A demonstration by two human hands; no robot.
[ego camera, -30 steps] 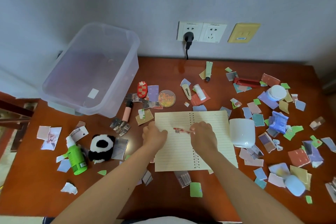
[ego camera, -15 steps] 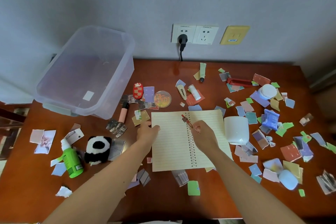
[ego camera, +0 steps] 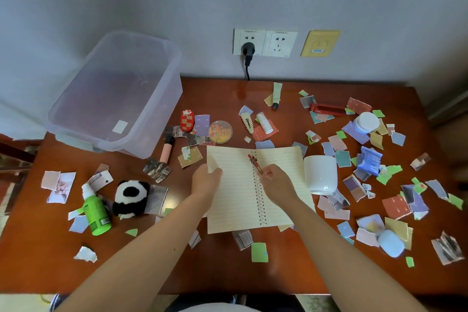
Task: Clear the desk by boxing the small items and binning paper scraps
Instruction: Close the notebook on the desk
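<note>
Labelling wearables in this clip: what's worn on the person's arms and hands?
Nothing visible. The left forearm and right forearm are bare with no sleeves, and no watch, bracelet or band shows at the wrists. The left grip and right grip carry no gloves or visible rings.

I can read no text in this view. Print is present but too small to make out:
- a line above each wall socket [ego camera: 264, 42], far beyond the right hand [ego camera: 276, 181]
- a blue label on the yellow plate [ego camera: 319, 43], farther right
- labels on the green bottle [ego camera: 96, 213] — left of the left hand [ego camera: 205, 181] — and on the white jar [ego camera: 366, 123]
</note>
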